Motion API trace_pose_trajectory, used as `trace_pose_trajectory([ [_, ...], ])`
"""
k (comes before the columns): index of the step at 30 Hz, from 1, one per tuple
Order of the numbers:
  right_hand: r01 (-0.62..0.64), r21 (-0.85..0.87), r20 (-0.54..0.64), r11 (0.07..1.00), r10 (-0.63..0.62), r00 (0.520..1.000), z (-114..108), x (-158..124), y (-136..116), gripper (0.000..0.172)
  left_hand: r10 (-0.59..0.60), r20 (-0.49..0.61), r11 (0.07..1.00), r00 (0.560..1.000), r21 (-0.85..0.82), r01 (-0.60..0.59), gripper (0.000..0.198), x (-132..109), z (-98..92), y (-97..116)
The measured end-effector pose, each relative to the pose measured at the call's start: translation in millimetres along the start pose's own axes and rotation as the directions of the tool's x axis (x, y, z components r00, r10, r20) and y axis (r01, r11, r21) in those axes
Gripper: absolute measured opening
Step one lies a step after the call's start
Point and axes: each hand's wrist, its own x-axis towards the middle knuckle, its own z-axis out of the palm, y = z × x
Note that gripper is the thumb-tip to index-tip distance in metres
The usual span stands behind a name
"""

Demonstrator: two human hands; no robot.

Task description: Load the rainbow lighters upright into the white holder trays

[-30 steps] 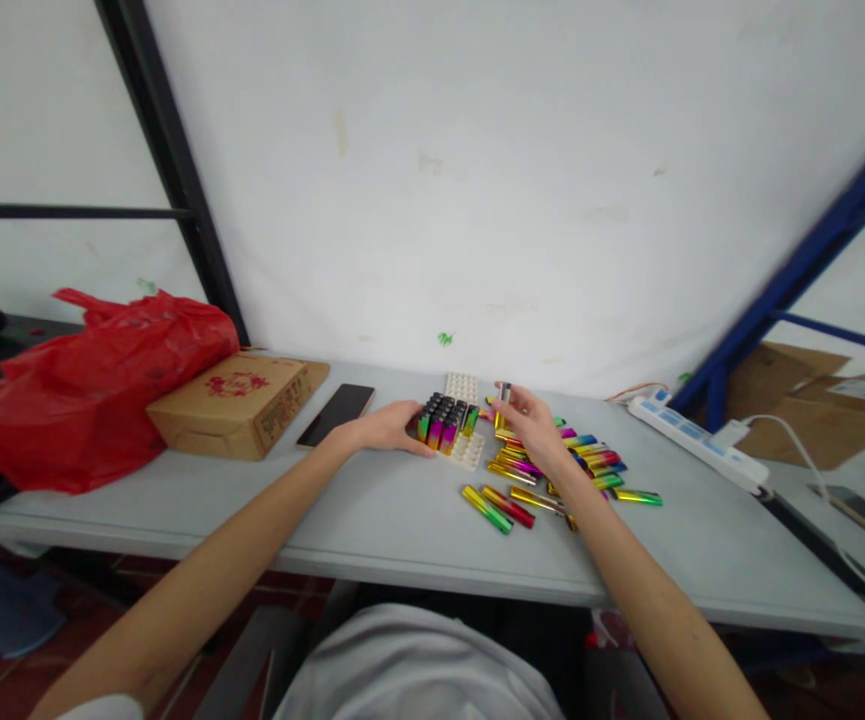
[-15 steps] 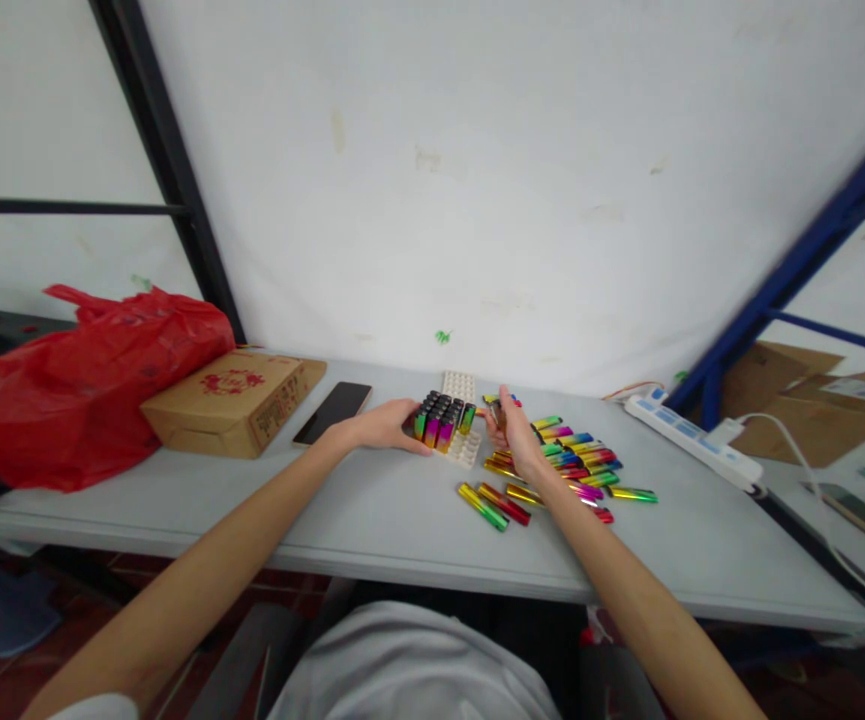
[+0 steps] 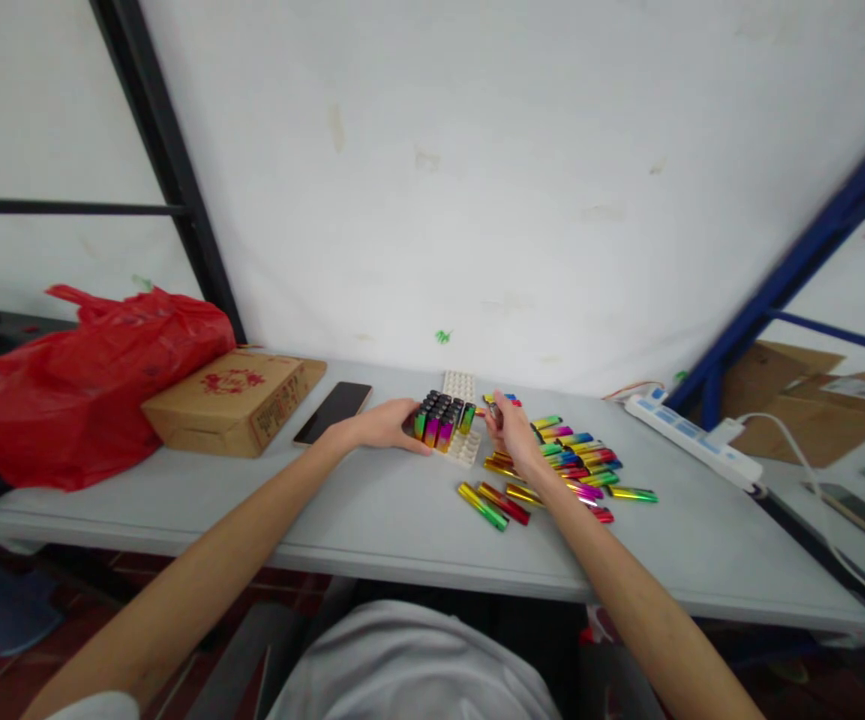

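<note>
Several lighters [image 3: 443, 415] with black tops and shiny multicoloured bodies stand packed upright in a white studded tray [image 3: 463, 450]. Against their left side rests my left hand [image 3: 391, 425], thumb in front and fingers behind, gripping the group. My right hand [image 3: 507, 425] is just right of the tray, its fingers closed round a lighter [image 3: 481, 411] that is mostly hidden, one end pointing at the standing group. Loose lighters [image 3: 582, 460] in metallic yellow, green, red, blue and purple lie in a heap beneath and right of that hand. A few lie nearer the front.
Behind the group lies a second white studded tray [image 3: 459, 384]. On the left are a dark phone [image 3: 334, 412], a cardboard box [image 3: 233, 400] and a red plastic bag [image 3: 102, 380]. A white power strip [image 3: 691, 440] with a cable borders the right side; the wall stands behind.
My right hand has shifted very slightly, its thumb now bent lower over the lighter. My left hand and the standing lighters look the same.
</note>
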Motion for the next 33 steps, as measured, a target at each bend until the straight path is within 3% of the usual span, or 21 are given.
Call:
trace_pose_trajectory([
  [3,0.016,-0.002,0.036,1.000,-0.016,0.999,-2.9,0.4,-1.8,0.062,0.007,-0.005,1.000,1.000,0.002,-0.007,0.067,0.1,-0.2,0.7],
  [9,0.024,-0.081,-0.049,0.996,-0.028,0.998,-5.8,3.3,2.3,0.057,-0.005,0.015,1.000,1.000,0.022,0.005,0.064,0.3,-1.7,4.0],
  [13,0.034,-0.067,-0.030,0.997,-0.036,0.999,-6.1,4.7,4.6,0.057,0.018,0.015,1.000,1.000,-0.004,-0.018,0.063,0.1,-1.8,4.1],
  [17,0.100,-0.070,0.013,0.993,-0.099,0.995,-8.9,6.3,4.0,0.061,0.019,0.009,1.000,1.000,-0.014,-0.019,0.065,0.3,-1.0,2.7],
  [21,0.189,-0.185,0.024,0.964,-0.188,0.982,-15.6,4.0,0.6,0.060,0.024,-0.011,1.000,1.000,-0.016,-0.025,0.068,1.1,0.0,0.3],
  [24,0.290,-0.349,0.076,0.891,-0.282,0.956,-20.8,-0.2,-3.3,0.049,0.011,-0.012,1.000,1.000,-0.017,-0.011,0.068,1.4,0.7,-1.6],
  [29,0.492,-0.599,0.176,0.631,-0.496,0.850,-22.0,-4.3,-8.4,0.035,0.027,-0.004,1.000,1.000,-0.011,-0.027,0.067,1.5,1.6,-2.8],
  [31,0.500,-0.638,0.199,0.585,-0.503,0.841,-19.9,-5.1,-9.5,0.036,0.032,-0.012,0.999,0.999,-0.012,-0.032,0.066,1.6,1.8,-2.6],
  [33,0.481,-0.643,0.202,0.596,-0.474,0.857,-17.4,-6.1,-9.9,0.037,0.030,-0.017,0.999,0.999,-0.013,-0.031,0.066,1.6,1.8,-2.3],
])
